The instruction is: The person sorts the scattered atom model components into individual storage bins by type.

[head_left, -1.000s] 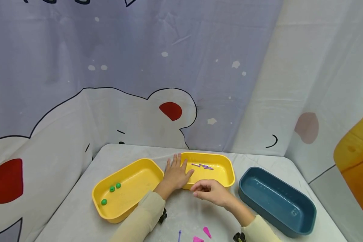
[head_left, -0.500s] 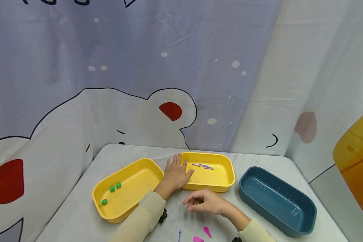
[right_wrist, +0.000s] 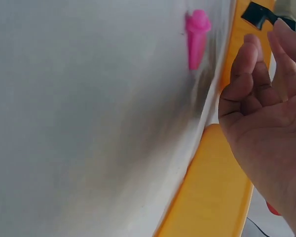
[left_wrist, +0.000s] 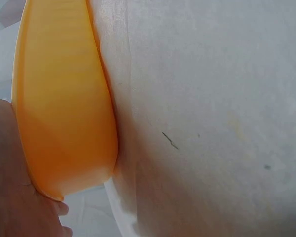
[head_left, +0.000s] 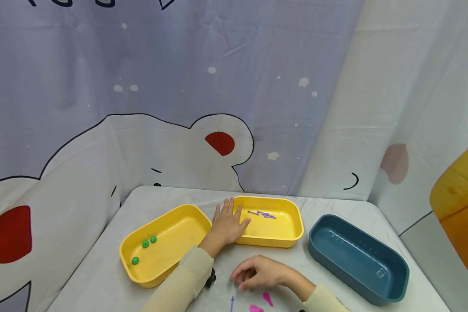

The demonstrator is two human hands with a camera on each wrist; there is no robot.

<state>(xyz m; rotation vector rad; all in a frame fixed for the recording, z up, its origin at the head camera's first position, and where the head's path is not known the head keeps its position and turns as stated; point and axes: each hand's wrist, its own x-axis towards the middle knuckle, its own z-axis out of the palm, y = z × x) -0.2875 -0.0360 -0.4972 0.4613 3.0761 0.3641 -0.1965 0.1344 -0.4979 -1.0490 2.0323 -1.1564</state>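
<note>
My left hand (head_left: 225,227) lies spread over the left end of the middle yellow tray (head_left: 269,242), fingers straight across its rim. Several thin purple sticks (head_left: 266,215) lie inside that tray. My right hand (head_left: 262,274) hovers over the cloth in front of it, fingers loosely curled; the right wrist view shows nothing between them. Just below it on the cloth are a pink club-shaped piece (head_left: 268,299), a second pink piece (head_left: 255,308) at the lower frame edge, and a single purple stick (head_left: 232,304). In the right wrist view a pink piece (right_wrist: 197,39) lies beyond the fingertips.
A second yellow tray (head_left: 141,284) holding green beads (head_left: 145,244) stands at the left, beside my left forearm. A dark blue tray (head_left: 349,277) stands at the right. White cloth (head_left: 308,299) covers the table, and a printed curtain (head_left: 179,86) hangs behind it.
My right hand has moved away from the middle yellow tray's front edge, down and slightly left toward the pink pieces. The left hand has stayed in place on the tray.
</note>
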